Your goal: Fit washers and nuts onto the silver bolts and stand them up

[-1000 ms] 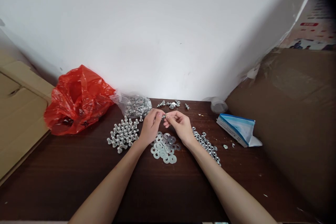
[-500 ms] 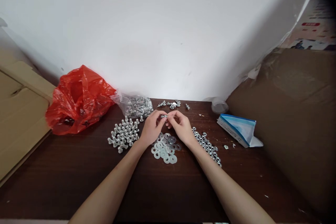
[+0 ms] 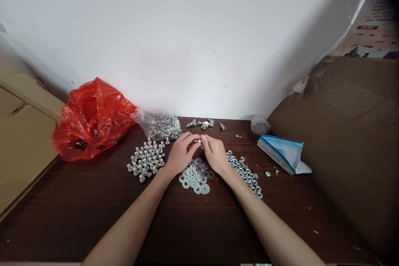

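Between the fingertips of my left hand (image 3: 181, 152) is a small metal bolt (image 3: 197, 141), pinched over the dark table. My right hand (image 3: 214, 152) has its fingers closed against the bolt's right end; whether it grips the bolt itself is hard to make out. Below the hands lies a pile of flat washers (image 3: 195, 178). Many bolts (image 3: 146, 158) stand to the left of my left hand. Nuts (image 3: 246, 172) are spread beside my right wrist, partly covered by the forearm. Several bolts with parts fitted on them (image 3: 205, 124) lie behind the hands.
A clear bag of metal parts (image 3: 165, 126) and a red plastic bag (image 3: 93, 120) lie at the back left. At the right are a round clear container (image 3: 260, 125) and a blue-and-white packet (image 3: 280, 153). Cardboard (image 3: 25, 133) borders the left side.
The held bolt has turned in my fingers, and its bright end now faces right. My right fingers have shifted slightly and closed more tightly together.
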`<state>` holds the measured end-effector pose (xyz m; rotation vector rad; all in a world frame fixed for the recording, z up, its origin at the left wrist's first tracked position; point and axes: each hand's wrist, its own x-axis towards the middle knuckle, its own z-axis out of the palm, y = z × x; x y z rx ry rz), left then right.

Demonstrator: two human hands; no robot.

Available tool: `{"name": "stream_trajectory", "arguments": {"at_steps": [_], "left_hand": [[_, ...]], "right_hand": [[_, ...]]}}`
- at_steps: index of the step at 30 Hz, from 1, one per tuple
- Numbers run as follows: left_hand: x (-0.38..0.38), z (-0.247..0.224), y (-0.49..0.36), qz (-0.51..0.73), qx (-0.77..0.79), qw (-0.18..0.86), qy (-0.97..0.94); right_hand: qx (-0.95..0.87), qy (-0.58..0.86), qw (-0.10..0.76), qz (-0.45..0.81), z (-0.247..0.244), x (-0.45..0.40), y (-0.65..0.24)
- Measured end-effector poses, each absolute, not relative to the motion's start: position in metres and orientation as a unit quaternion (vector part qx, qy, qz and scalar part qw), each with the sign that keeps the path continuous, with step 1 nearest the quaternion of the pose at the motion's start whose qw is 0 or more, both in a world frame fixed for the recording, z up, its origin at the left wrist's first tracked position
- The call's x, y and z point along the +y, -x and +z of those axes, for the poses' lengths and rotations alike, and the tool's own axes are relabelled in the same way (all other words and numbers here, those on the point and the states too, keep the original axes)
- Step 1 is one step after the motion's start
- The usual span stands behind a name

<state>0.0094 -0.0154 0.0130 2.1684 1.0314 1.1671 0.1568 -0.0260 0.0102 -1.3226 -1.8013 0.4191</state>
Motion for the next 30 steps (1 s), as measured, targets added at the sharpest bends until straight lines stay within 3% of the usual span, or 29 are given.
{"name": "stream_trajectory", "arguments": {"at_steps": [15,30], "left_hand": [[-0.0137,0.0132,-0.0087,0.481,0.392,0.289,-0.729],[-0.0145,0.0141,-0.0089,0.502,0.347,0.266,-0.746]], "right_hand": [[-0.719,0.542,0.416,0.127,0.0133,-0.0280,-0.1539],[-0.717,0.544,0.417,0.129,0.0135,-0.0288,-0.1539]]}}
